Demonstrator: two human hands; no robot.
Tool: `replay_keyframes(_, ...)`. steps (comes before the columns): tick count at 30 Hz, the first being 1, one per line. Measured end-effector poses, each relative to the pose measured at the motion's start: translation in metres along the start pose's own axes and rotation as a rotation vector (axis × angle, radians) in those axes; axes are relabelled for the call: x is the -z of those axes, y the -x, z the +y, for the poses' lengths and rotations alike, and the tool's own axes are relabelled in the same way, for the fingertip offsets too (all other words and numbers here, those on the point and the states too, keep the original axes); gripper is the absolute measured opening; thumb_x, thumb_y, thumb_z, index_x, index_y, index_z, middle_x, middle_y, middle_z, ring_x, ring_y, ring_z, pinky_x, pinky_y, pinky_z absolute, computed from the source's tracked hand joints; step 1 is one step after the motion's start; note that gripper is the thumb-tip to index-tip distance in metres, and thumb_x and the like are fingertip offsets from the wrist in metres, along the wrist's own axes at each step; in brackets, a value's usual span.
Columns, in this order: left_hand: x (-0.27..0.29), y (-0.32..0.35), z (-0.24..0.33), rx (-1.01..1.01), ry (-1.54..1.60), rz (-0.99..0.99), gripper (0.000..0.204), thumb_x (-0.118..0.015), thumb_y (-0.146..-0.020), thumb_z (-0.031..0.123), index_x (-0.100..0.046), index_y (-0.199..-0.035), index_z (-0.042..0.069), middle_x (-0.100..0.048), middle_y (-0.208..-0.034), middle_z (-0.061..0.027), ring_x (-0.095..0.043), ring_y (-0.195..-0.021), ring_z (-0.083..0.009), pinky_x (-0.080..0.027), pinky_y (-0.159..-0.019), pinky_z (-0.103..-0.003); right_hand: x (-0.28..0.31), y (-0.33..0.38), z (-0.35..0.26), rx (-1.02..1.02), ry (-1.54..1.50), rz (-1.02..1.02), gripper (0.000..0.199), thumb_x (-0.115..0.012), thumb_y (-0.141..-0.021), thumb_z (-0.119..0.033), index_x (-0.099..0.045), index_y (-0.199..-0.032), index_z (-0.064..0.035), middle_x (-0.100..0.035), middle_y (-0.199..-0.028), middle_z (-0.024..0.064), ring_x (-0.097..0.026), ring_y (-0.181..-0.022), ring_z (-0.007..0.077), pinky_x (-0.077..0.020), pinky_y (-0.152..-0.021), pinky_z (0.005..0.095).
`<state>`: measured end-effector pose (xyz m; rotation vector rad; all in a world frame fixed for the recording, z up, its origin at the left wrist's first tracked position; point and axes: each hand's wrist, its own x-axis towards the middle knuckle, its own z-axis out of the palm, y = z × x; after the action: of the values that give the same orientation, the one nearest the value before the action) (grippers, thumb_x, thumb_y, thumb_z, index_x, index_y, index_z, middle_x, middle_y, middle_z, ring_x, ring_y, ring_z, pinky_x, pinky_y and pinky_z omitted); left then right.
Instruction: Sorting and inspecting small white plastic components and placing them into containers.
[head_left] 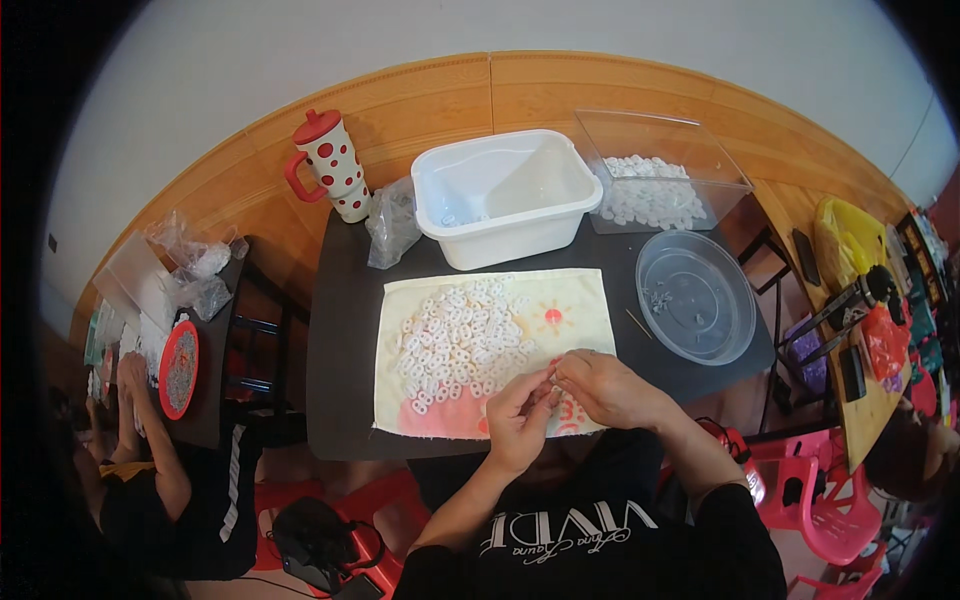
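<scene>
My left hand and my right hand meet over the lower right part of a pale yellow towel. Fingertips of both are pinched together, and whatever small thing is between them is too small or hidden to name. Left of my hands, a pile of small white plastic pieces with two holes lies spread on the towel. To the right stands a shallow round clear plastic dish with a few small greyish bits in it. Between towel and dish lies a thin stick.
Behind the towel stand a white tub and a clear box with white pieces. A spotted tumbler and a plastic bag are at back left. Another person's hands work beside a red-rimmed tray at the left table.
</scene>
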<state>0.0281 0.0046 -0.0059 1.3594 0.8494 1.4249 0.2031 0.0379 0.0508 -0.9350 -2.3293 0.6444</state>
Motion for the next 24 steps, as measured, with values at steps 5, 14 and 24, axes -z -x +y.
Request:
replay_keyframes(5,0.002,0.000,-0.001,-0.018,0.015,-0.004,0.034,-0.061,-0.088,-0.011,-0.063,-0.121,-0.003,-0.062,-0.093,-0.0033,-0.059,-0.081,-0.0089,-0.049,-0.073,-0.023,-0.004,0.002,-0.001,-0.020,-0.033,-0.001,0.007,-0.059,-0.090,-0.004,-0.053,-0.093,-0.0009,-0.057,-0.086,0.0174,-0.058,-0.082,0.0390,-0.0473,-0.071,0.0438)
replay_keyframes(14,0.001,-0.001,-0.003,-0.010,0.020,-0.007,0.034,-0.064,-0.089,-0.009,-0.063,-0.122,-0.004,-0.064,-0.093,-0.0057,-0.059,-0.079,-0.0080,-0.049,-0.072,-0.020,0.016,-0.003,-0.006,0.050,-0.079,0.272,0.021,-0.064,-0.083,0.003,-0.062,-0.104,-0.0028,-0.061,-0.091,0.0141,-0.060,-0.083,0.0355,-0.0493,-0.074,0.0408)
replay_keyframes(24,-0.001,-0.002,0.000,0.003,-0.001,-0.002,0.031,-0.064,-0.088,-0.008,-0.063,-0.119,-0.006,-0.065,-0.091,-0.0068,-0.059,-0.078,-0.0079,-0.050,-0.071,-0.021,0.005,-0.002,-0.005,0.113,-0.011,0.109,0.020,-0.066,-0.080,0.005,-0.060,-0.097,-0.0021,-0.060,-0.095,0.0154,-0.062,-0.085,0.0342,-0.0507,-0.073,0.0387)
